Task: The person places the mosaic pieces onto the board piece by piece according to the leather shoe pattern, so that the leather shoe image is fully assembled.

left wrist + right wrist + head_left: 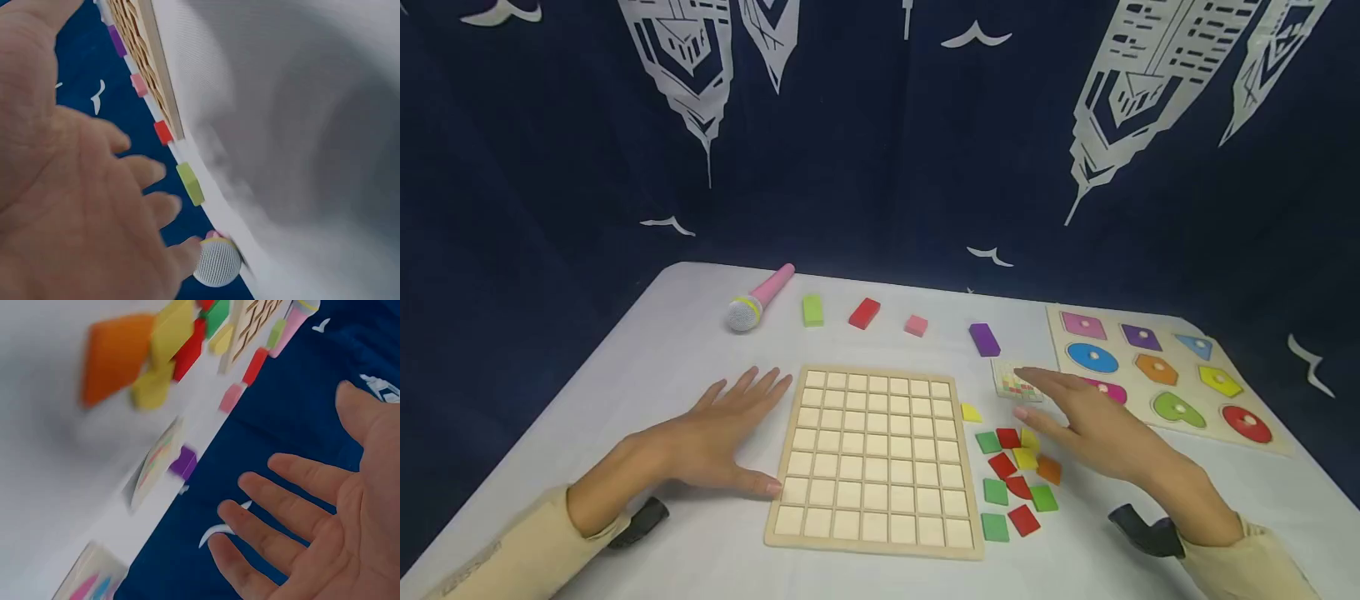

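Note:
A wooden grid board (875, 454) with rows of square recesses lies in the middle of the table. My left hand (715, 437) is spread flat at its left side, thumb tip right at the frame, holding nothing. My right hand (1097, 425) hovers with extended fingers over the right side, its palm bare in the right wrist view. Under and beside it lie several loose coloured tiles: green (996, 492), red (1023, 520), yellow (1025, 458) and orange (1048, 469). A small stack of pattern cards (1006, 380) sits just beyond the right fingertips, partly covered by them.
Along the back lie a pink toy microphone (760, 298), a lime block (812, 310), a red block (865, 313), a pink block (916, 325) and a purple block (984, 340). A shape puzzle board (1180, 396) with knobbed pieces occupies the right. Behind hangs a dark blue curtain (865, 167).

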